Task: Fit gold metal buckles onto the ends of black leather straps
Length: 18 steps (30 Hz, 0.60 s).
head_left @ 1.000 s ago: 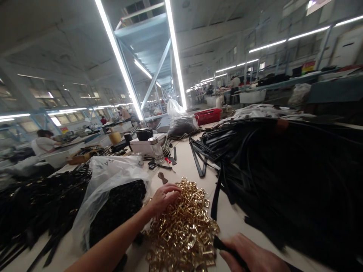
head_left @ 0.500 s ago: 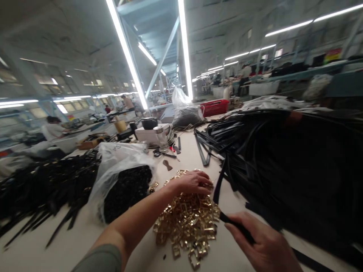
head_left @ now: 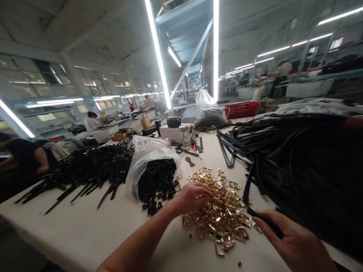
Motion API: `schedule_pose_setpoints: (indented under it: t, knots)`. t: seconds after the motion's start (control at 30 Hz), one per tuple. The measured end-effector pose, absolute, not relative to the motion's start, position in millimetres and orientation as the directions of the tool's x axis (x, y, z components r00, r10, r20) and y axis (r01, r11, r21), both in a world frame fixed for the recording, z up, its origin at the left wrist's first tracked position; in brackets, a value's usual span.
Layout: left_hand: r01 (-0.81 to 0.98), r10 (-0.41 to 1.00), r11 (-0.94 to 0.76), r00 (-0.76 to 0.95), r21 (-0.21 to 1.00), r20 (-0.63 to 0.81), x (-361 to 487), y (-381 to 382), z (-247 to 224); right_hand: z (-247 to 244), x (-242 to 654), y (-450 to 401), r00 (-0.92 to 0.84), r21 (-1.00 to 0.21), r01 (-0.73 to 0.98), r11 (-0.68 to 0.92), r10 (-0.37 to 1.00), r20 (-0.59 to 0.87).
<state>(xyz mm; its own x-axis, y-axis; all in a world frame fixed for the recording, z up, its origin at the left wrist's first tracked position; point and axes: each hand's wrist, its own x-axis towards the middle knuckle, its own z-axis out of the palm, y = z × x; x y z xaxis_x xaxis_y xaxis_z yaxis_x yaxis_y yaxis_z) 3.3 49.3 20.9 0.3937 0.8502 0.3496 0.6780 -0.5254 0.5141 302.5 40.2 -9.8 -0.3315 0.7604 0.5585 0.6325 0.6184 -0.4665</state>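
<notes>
A heap of gold-coloured rectangular metal buckles lies on the table in front of me. My left hand is at the heap's upper left, fingers bent together and touching the buckles. Its fingertips are partly hidden, so what they pinch cannot be made out. To the right of the heap, my right hand is closed around a black strap, whose end sticks out past the thumb towards the buckles.
Left of the heap, a clear plastic bag spills small black pieces. Black straps are piled farther left, and a large black bundle covers the right. Behind stand a glass jar and red basket. A person sits at far left.
My view has turned left. My left hand has moved from the heap's far right part to its left side, its fingers now more bent. The right hand still holds the strap.
</notes>
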Motion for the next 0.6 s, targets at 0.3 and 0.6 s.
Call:
schedule_pose_setpoints:
  t: [0.3,0.6]
  knots:
    - [0.883,0.954,0.067,-0.194,0.465,0.231,-116,-46,37,2,295,33,-0.335,-0.437,0.618,0.654,0.721,0.606]
    - [0.881,0.977,0.114,-0.183,0.459,0.109,-115,-64,7,29,278,-1,-0.176,-0.462,0.65,0.603,0.711,0.681]
